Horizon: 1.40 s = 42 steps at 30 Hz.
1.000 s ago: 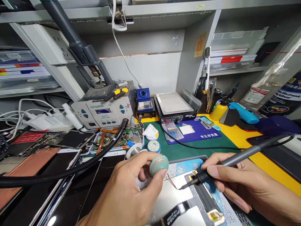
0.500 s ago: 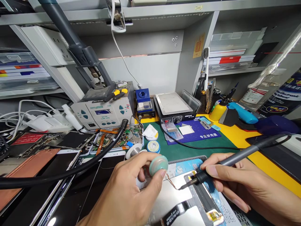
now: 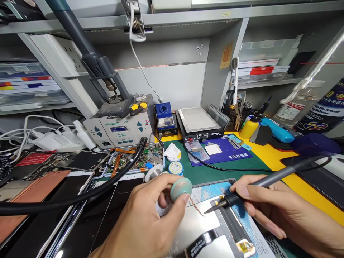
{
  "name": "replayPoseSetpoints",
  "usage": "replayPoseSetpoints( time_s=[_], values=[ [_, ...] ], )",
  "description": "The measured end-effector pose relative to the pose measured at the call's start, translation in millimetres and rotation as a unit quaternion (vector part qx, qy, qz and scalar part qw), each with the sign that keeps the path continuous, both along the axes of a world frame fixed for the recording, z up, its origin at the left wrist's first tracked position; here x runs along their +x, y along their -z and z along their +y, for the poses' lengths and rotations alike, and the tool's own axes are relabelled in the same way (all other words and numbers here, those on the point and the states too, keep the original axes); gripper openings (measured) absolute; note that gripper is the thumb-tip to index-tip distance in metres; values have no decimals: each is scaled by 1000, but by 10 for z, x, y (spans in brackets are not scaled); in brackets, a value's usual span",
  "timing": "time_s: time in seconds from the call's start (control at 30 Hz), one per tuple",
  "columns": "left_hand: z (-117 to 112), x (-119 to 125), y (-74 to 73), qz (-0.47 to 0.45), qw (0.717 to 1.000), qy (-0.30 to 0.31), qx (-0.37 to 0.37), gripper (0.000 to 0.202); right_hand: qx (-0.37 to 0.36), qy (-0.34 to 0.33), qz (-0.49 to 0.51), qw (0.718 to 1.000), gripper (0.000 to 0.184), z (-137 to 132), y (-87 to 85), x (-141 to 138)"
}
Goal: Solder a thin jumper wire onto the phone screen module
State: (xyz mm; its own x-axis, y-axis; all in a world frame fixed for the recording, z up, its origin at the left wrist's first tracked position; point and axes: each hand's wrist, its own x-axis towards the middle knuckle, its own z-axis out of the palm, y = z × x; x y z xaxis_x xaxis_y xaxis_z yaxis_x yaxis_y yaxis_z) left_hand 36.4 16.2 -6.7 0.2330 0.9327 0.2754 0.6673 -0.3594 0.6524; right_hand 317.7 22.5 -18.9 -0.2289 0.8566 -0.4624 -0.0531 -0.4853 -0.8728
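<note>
My left hand (image 3: 145,222) pinches a small round pale-green spool (image 3: 181,189) between thumb and fingers, and a thin copper braid (image 3: 195,207) trails from it. My right hand (image 3: 279,211) grips a grey soldering iron (image 3: 268,181) like a pen. Its tip (image 3: 207,212) points left and down, just right of the braid's end. Both hover over an opened device (image 3: 204,225) with a silver plate, a black flex cable and a blue panel.
A hot-air station (image 3: 118,130) and its black hose (image 3: 80,193) fill the left. Behind stand a small blue unit (image 3: 165,120), a heating plate (image 3: 199,123), a parts tray (image 3: 134,159), a solder-wire reel (image 3: 176,167), a purple mat (image 3: 225,150), a yellow bottle (image 3: 248,129) and phone panels (image 3: 40,179).
The view tilted slightly. The soldering iron's tip lifted a little off the braid's end; the left hand keeps its pinch on the spool.
</note>
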Motion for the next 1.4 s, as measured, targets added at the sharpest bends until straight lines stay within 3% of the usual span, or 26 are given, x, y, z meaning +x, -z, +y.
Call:
replayPoseSetpoints(
  time_s=[0.3,0.5,0.83,0.97,1.1,1.4],
  values=[
    [-22,24,-49,-33,999,-3,-35,15,-1,30,-4,1000,54,28,-64,-27],
    [-92,128,-135,-72,992,-54,-93,18,-3,19,0,1000,52,-2,-27,-9],
    [-74,129,-111,-58,994,-61,-75,18,3,8,2,1000,52,20,-17,-15],
    [-58,106,-94,-44,997,-34,-58,17,4,-2,-1,1000,54,13,15,12],
    [-70,126,-102,-57,995,-58,-66,17,1,-4,-3,1000,56,-2,10,25],
    [-75,147,-119,-60,995,-51,-69,19,4,-18,-19,1000,56,-2,-39,-9]
  ],
)
